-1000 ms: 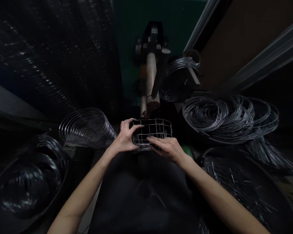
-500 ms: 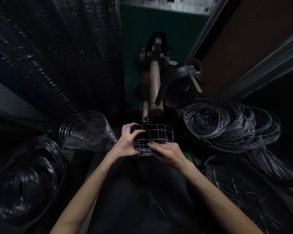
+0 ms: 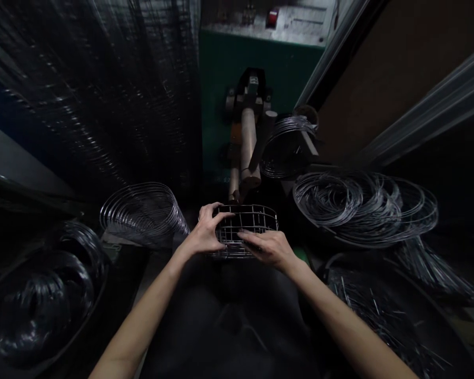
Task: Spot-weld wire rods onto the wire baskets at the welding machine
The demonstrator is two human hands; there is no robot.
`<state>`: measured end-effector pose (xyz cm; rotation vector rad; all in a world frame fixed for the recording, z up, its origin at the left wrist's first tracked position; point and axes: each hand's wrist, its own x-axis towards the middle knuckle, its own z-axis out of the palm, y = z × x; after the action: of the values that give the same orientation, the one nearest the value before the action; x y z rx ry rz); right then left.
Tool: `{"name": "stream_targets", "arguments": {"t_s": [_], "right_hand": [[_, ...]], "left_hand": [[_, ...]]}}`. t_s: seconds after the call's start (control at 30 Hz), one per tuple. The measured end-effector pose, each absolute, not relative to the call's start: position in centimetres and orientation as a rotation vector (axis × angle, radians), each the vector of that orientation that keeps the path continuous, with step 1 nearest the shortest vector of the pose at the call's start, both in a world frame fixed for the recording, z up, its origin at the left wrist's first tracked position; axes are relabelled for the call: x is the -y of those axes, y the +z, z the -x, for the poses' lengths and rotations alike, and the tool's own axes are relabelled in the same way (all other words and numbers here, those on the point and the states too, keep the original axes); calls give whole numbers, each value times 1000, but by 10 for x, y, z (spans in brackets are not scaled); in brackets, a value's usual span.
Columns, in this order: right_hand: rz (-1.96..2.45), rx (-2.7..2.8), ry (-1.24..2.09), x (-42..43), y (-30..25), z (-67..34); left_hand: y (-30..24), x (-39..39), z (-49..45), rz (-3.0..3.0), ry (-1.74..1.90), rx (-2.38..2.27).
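A round wire basket (image 3: 247, 229) of thin metal rods is held in front of my body, just below the machine's electrode arms (image 3: 249, 152). My left hand (image 3: 207, 231) grips its left side, thumb low and fingers spread along the upper wires. On the right front, my right hand (image 3: 269, 247) lies against the wires, fingers together and pointing left; its thumb is hidden. The lower electrode arm (image 3: 234, 181) ends close behind the basket's back rim. Whether the two touch I cannot tell.
Wire rings (image 3: 142, 213) stand at the left, with more coils in a tub (image 3: 39, 300). To the right lie stacked wire rings (image 3: 359, 205), and a tub (image 3: 414, 279) of short rods. Rings hang on a bracket (image 3: 310, 142) beside the green machine (image 3: 276, 58). A red switch (image 3: 272, 18) tops its panel.
The view has tilted up slightly, showing more of the machine's panel. Both hands keep their hold on the basket, whose lower front wires show a little more.
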<state>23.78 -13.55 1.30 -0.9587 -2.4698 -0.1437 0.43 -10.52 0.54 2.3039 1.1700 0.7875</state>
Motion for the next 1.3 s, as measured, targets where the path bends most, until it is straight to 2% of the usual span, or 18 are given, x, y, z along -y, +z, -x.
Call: {"name": "stream_targets", "arguments": {"t_s": [0.33, 0.77, 1.3], "right_hand": [[1001, 2440, -191, 109, 8, -237], [1164, 2436, -16, 105, 6, -234], [1104, 2427, -1, 112, 14, -236]], "left_hand": [[2, 81, -6, -2268, 820, -1202], [6, 73, -4, -2318, 787, -1212], [8, 83, -4, -2294, 818, -1240]]}}
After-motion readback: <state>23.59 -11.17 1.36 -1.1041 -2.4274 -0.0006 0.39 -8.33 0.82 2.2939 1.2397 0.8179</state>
